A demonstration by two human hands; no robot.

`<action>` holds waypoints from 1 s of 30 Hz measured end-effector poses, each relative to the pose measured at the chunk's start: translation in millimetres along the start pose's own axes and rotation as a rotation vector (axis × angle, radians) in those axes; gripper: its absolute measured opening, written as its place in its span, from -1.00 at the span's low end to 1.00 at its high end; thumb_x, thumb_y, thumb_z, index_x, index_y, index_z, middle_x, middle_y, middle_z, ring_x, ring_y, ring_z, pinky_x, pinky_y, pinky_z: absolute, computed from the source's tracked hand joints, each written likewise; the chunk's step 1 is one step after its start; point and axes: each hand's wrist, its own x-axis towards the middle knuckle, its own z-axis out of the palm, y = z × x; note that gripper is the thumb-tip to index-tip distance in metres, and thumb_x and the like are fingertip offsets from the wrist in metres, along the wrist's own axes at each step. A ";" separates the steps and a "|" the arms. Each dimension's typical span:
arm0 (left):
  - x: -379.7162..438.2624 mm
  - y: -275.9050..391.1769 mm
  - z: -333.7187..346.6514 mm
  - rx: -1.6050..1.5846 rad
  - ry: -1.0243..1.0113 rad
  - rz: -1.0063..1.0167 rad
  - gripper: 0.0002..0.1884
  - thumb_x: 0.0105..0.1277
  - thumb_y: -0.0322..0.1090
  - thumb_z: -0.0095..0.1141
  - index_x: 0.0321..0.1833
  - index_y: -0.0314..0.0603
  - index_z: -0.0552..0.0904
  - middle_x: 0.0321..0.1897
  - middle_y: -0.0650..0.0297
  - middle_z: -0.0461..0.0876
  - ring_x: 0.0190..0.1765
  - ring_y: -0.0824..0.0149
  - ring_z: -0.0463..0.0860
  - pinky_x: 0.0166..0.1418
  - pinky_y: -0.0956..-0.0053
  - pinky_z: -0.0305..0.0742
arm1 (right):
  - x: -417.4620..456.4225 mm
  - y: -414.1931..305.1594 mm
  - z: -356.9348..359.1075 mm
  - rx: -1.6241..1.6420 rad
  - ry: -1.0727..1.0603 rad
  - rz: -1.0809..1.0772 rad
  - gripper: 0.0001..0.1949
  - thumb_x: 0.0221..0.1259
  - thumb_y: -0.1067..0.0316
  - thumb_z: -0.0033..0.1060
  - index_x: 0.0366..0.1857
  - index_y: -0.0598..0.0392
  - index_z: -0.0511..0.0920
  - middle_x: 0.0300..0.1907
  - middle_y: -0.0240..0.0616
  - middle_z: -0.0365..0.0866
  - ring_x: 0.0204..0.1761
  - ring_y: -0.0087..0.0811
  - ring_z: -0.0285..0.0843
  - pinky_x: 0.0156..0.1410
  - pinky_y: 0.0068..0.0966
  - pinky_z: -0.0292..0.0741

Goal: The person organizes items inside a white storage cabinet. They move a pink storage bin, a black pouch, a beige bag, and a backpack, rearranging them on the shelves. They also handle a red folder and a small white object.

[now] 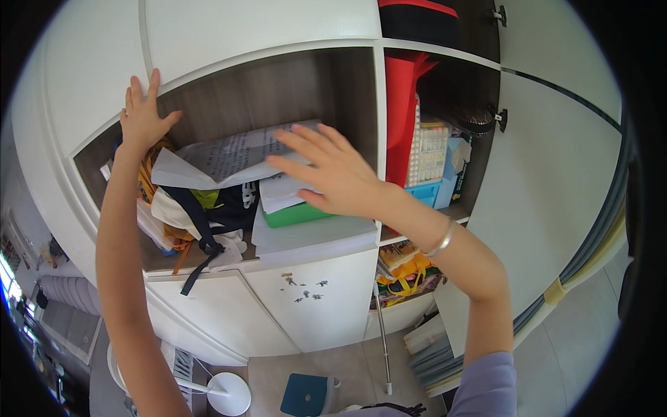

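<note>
My left hand (141,117) is raised at the shelf's upper left, its fingers spread against the lower edge of a white upper cabinet door (250,23). Over the right part of the open shelf is my right hand (333,172), fingers apart. It overlaps a large printed paper sheet (224,159); whether it touches the sheet I cannot tell. That sheet lies on top of a heap of cloth bags with a dark strap (206,247). Below my right hand are folded white paper (284,193), a green box or folder (292,215) and a stack of white paper sheets (318,240).
To the right, an open cabinet holds a red bag (400,120) and a case of markers (431,154). Its white door (552,172) stands open. A metal pole (383,333) leans below. On the floor are a blue step stool (307,394) and a white round base (229,394).
</note>
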 end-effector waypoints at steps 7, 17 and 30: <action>4.2 -13.1 2.3 0.045 0.004 0.044 -0.08 -0.05 0.08 0.16 0.36 0.37 -0.10 0.32 -0.09 -0.09 0.33 -0.07 0.03 0.19 -0.05 0.17 | -71.5 45.2 -54.5 -0.132 -0.011 0.253 -0.44 -0.10 0.29 0.18 0.11 -0.04 0.30 0.20 -0.07 0.16 0.20 -0.07 0.14 0.27 -0.20 0.11; -17.8 4.0 -13.7 -0.288 -0.104 0.115 -0.22 0.04 -0.03 0.12 0.34 0.28 0.04 0.26 -0.10 0.09 0.28 -0.04 0.18 0.24 0.20 0.18 | -162.2 69.7 -96.7 -0.259 -0.269 0.504 -0.52 -0.07 0.25 0.17 0.04 0.02 0.39 0.23 -0.10 0.15 0.21 -0.08 0.12 0.30 -0.17 0.05; -176.5 95.6 -108.6 -0.617 -0.362 0.592 -0.20 -0.13 -0.32 0.25 0.27 -0.04 0.20 0.28 0.04 0.09 0.30 -0.03 0.10 0.28 0.09 0.01 | -242.2 44.1 -132.1 0.001 -0.299 0.923 -0.49 -0.04 0.26 0.17 0.09 -0.01 0.34 0.25 -0.04 0.11 0.24 -0.07 0.14 0.21 -0.33 0.24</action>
